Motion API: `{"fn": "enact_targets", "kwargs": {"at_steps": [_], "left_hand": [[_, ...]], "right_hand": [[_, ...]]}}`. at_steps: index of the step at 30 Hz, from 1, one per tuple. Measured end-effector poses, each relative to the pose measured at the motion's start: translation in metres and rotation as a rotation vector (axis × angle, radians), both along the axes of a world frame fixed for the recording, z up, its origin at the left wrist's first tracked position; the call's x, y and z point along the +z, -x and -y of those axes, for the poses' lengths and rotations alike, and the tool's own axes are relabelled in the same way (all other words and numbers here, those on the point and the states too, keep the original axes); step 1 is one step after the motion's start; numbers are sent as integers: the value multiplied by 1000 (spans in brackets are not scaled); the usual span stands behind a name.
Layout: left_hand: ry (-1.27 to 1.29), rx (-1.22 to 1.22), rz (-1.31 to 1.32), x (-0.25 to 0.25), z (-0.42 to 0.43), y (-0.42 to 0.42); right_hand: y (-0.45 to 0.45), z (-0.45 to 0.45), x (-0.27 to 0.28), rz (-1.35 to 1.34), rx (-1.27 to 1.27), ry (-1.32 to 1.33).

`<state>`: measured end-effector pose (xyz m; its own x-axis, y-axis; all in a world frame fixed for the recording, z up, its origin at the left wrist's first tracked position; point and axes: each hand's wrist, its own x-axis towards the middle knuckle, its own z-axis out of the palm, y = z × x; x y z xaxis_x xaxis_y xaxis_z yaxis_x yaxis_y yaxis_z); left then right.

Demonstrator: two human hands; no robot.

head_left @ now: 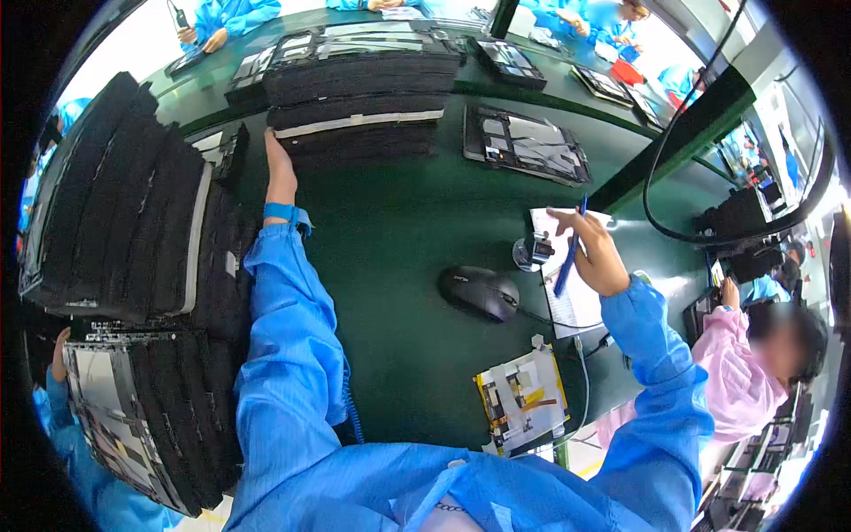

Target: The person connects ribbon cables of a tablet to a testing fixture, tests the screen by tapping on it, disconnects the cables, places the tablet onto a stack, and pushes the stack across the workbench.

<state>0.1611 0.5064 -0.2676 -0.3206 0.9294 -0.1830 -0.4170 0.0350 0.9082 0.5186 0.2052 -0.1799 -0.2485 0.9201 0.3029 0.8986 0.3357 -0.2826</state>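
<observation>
My left hand [280,168] reaches forward with its fingers stretched out, seen edge-on. Its fingertips touch the left front corner of a tall stack of black trays [363,84], close to a pale strip [359,121] between the layers. A blue band circles that wrist. A blue pen [567,264] is held in my right hand [603,255], slanting over white paper sheets [572,306]. Just left of this hand stands a small dark device on a round base [532,252]. A black computer mouse [480,293] lies on the green table [381,222].
More black trays [115,204] are piled high at the left. A tray with flat parts [525,144] lies at the back right. Near me sits a taped flat component [523,398]. A green post [674,137] and black cable [651,191] cross the right side. Several people sit around.
</observation>
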Motion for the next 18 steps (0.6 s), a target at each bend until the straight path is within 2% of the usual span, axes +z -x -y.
{"fn": "enact_targets", "kwargs": {"at_steps": [2, 4, 5, 6, 8, 10, 12, 13, 14, 15, 17, 18], "left_hand": [[-61, -15, 43, -5, 0, 5], [-188, -69, 122, -16, -10, 11], [-226, -83, 139, -22, -16, 14], [-250, -68, 87, -24, -18, 16], [-184, -49, 88, -9, -5, 14], [-220, -47, 79, -2, 0, 15], [-145, -3, 70, 0, 1, 17], [-182, -6, 42, -8, -7, 20], [-220, -4, 15, -17, -16, 24], [-182, 65, -25, -18, -19, 22], [-191, 81, -329, -62, -54, 30], [-225, 108, -461, -70, -63, 31]], "right_hand": [[20, -24, -9, -115, -45, -27], [55, -39, -9, 72, -243, 240], [65, -47, -13, 230, -197, 249], [79, -53, -7, 236, -182, 236], [102, -63, 12, 414, -180, 600], [101, -100, 17, 477, -116, 666], [65, -193, -14, 243, -153, 1263], [-7, -226, -68, 269, -142, 1254], [-24, -312, -112, 243, 211, 645], [-8, -323, -106, 272, 234, 637], [35, -323, -101, -1551, -389, 552], [27, -332, -120, -1529, -359, 568]]}}
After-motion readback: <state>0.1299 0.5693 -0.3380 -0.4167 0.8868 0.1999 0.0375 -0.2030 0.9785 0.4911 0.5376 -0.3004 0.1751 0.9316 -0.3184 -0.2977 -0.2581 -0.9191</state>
